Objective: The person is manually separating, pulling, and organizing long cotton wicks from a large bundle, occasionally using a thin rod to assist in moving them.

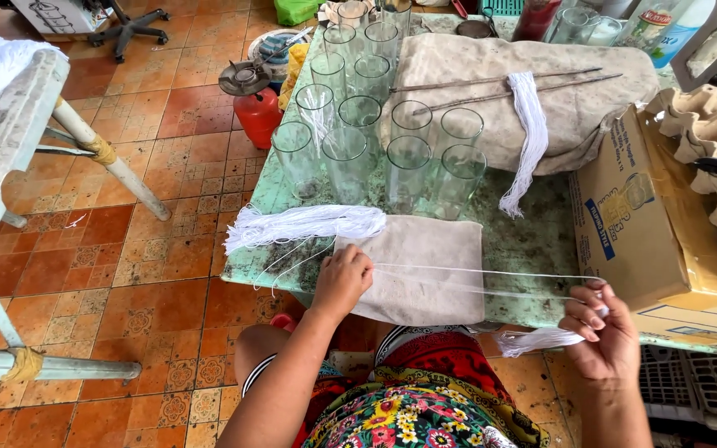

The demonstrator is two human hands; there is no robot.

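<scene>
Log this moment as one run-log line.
left hand: pins white strings on cloth | right hand: pulls strings taut, holds string bundle | glasses behind

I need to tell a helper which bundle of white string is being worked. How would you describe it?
Start at the green table and find the beige cloth at its near edge. The string bundle lies along that cloth's far left corner, by the left hand. Unlike the other white bundle, it lies sideways before the glasses.

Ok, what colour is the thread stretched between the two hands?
White: the thin thread runs taut from the left hand to the right hand, clearest in the head view.
</scene>
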